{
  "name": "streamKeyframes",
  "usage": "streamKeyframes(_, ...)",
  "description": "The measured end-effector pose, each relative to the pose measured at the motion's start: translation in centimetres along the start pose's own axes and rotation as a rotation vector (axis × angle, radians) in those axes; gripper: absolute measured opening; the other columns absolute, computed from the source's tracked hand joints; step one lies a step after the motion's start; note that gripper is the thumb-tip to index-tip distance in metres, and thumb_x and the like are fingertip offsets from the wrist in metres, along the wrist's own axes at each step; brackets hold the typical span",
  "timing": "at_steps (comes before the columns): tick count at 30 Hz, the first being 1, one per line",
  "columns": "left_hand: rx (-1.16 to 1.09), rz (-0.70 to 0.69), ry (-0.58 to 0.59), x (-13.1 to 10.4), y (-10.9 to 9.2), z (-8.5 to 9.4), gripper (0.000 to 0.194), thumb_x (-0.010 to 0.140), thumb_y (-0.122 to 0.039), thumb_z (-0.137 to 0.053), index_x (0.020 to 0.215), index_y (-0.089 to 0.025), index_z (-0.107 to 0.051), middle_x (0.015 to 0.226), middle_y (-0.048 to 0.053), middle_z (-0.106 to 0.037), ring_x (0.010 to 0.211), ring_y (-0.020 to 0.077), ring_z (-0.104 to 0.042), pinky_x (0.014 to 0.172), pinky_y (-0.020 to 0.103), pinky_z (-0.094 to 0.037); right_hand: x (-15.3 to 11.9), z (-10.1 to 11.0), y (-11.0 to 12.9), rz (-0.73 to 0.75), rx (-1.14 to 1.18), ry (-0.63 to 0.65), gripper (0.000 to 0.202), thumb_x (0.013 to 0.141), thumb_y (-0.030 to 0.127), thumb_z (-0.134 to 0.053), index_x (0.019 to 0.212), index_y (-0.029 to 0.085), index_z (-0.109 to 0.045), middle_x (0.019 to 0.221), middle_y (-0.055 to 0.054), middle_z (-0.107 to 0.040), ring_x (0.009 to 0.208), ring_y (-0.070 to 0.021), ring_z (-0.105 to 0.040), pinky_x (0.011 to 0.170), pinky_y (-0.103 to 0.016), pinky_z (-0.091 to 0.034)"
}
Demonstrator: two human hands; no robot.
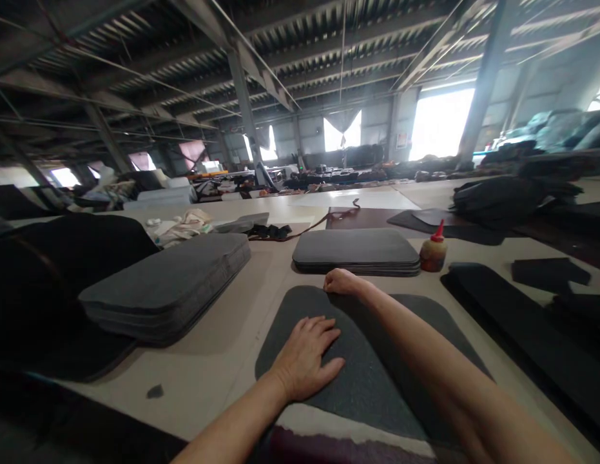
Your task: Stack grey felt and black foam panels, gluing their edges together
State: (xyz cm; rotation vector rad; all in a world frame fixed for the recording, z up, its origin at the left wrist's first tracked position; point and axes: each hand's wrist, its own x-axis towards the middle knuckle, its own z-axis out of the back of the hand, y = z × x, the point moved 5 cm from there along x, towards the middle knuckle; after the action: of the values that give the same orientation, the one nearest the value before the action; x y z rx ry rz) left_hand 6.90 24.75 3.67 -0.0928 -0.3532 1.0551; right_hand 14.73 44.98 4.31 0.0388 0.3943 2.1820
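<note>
A dark grey sheet with rounded corners (362, 386) lies on the table in front of me. My left hand (309, 357) rests flat on its left part, fingers spread. At the sheet's far edge is my right hand (341, 282), its fingers curled together; whatever they pinch is too small to make out. Just beyond it sits a low stack of grey rounded panels (355, 248). A glue bottle with a red nozzle (433, 251) stands upright at that stack's right end. Below the sheet, pale and dark red material (338, 432) shows.
A thicker stack of grey panels (169, 277) is at the left, beside black material (62, 290). Long black pieces (512, 322) lie on the right. A small scrap (155, 391) is on the table (207, 380). Cloth (186, 227) and a brown strip (309, 227) lie farther back.
</note>
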Motion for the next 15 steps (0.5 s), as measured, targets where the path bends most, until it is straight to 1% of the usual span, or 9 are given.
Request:
streamKeyframes(2,-0.002,0.001,0.006,-0.02,-0.05,0.08,0.048,0.09,-0.042,-0.063,0.134,-0.023,-0.057,0.148,0.008,-0.052,0.139,0.0307,-0.041,0.119,0.056,-0.028,0.11,0.07,-0.02,0.0,-0.01,0.009,0.023,0.096,0.036,-0.065,0.103,0.014,-0.068,0.107,-0.005,-0.068,0.096,-0.0209,-0.066,0.085,-0.038,-0.056)
streamKeyframes(8,0.006,-0.01,-0.001,-0.03,-0.12,0.07,0.049,0.091,-0.043,-0.062,0.135,-0.023,-0.056,0.147,0.008,-0.052,0.139,0.03,-0.041,0.119,0.054,-0.029,0.23,0.03,-0.17,-0.009,-0.023,-0.024,0.026,0.096,0.039,-0.064,0.097,0.013,-0.069,0.101,-0.004,-0.069,0.093,-0.0208,-0.066,0.085,-0.038,-0.056)
streamKeyframes(11,0.012,-0.004,0.004,-0.03,-0.13,0.02,0.049,0.09,-0.043,-0.063,0.134,-0.022,-0.057,0.148,0.008,-0.052,0.139,0.03,-0.041,0.119,0.054,-0.028,0.28,0.04,-0.23,0.007,-0.028,-0.035,0.027,0.095,0.04,-0.065,0.093,0.014,-0.069,0.098,-0.004,-0.07,0.093,-0.0208,-0.067,0.086,-0.038,-0.055)
streamKeyframes(15,0.011,-0.01,0.002,0.05,-0.1,0.1,0.048,0.091,-0.043,-0.062,0.134,-0.022,-0.057,0.146,0.008,-0.053,0.139,0.0298,-0.042,0.119,0.053,-0.029,0.55,-0.21,-0.4,0.019,-0.037,-0.053,0.027,0.095,0.041,-0.066,0.093,0.015,-0.07,0.096,-0.004,-0.071,0.093,-0.0202,-0.067,0.088,-0.038,-0.054)
